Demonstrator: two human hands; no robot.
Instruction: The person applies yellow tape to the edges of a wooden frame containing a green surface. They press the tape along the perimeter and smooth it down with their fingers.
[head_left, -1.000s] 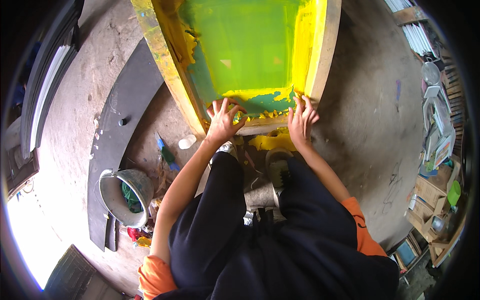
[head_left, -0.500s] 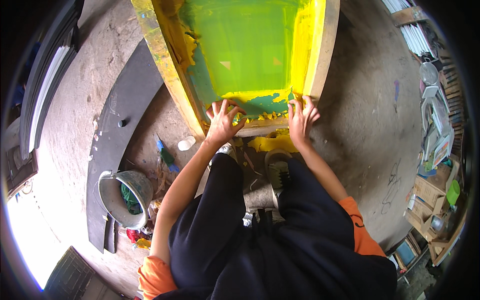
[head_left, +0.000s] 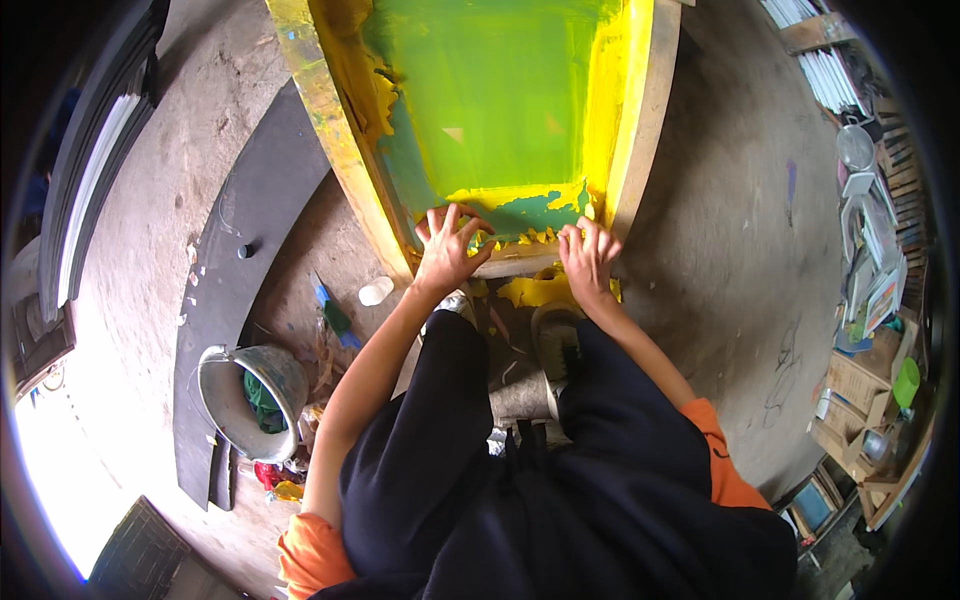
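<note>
1. A rectangular wooden frame with yellow-stained bars and a green mesh panel lies before the person's feet.
2. The left hand, fingers spread wide and bent, is at its near-left corner.
3. The right hand curls at the near-right corner; I cannot tell whether it pinches anything.

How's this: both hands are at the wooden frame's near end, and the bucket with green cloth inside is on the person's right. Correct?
No: the head view shows the bucket, with green cloth inside, on the person's left. The left hand and right hand are at the near end of the wooden frame.
</note>
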